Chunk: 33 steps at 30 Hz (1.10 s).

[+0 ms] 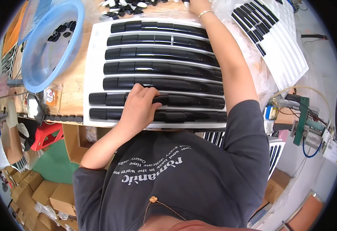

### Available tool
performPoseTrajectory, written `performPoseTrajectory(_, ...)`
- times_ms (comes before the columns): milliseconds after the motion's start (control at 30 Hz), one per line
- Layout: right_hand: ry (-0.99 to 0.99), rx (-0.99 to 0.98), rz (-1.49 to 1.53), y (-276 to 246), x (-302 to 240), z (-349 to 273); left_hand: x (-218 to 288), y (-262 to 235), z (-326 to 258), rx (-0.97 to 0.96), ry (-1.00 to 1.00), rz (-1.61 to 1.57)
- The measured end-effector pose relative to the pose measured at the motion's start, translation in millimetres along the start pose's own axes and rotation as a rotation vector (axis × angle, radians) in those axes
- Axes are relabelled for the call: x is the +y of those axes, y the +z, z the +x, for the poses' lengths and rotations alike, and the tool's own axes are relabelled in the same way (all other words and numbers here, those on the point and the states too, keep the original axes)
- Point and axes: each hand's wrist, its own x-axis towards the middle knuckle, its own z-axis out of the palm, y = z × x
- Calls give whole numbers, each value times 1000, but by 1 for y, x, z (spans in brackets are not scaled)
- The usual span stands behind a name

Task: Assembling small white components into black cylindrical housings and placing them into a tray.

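Observation:
In front of me lies a white tray (95, 57) with several rows of glossy black plastic pieces (153, 68) set end to end. My left hand (139, 106) is over the two nearest rows, its fingers bent and its thumb drawn in around a black piece (164, 98) in the second row from me. Past the tray's far right, my right arm is stretched out. The right hand (200, 6) is at the picture's upper edge, beside a pile of small black and white pieces (124, 7); its fingers are cut off by the edge.
A light blue basin (30, 73) with some black pieces stands at the left of the wooden table (68, 106). Another white tray (288, 57), partly filled, lies far right over clear plastic film. A red stool (47, 136) and cardboard boxes (62, 198) are on the floor to the left.

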Motion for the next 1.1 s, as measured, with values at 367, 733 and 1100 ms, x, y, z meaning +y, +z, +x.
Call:
performPoseTrajectory(367, 56, 315, 289, -150, -200, -67, -2, 10, 1, -99, 247, 508)
performPoseTrajectory(733, 536, 179, 1113, -159, -231, -271, 3, 33, 38, -297, 694, 364)
performPoseTrajectory(1100, 639, 278, 1231, -127, -240, -320, 0, 32, 25, -132, 339, -116)
